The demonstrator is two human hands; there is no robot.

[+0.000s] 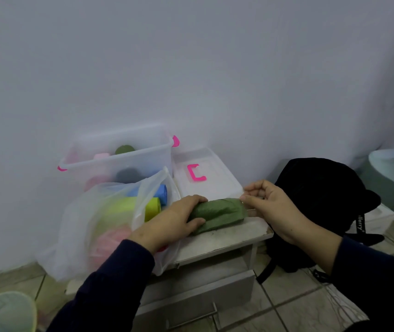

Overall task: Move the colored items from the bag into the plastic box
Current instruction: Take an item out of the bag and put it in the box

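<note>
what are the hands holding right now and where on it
The left hand grips the green roll round its left end; the right hand pinches at its right end. The roll lies on the small table.

Low cabinet (224,238) under box (119,159), lid (203,173), bag (90,224)

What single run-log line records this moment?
left hand: grips green roll | right hand: pinches roll's end | roll: on cabinet top, outside bag | box: open, not yet reached
</note>
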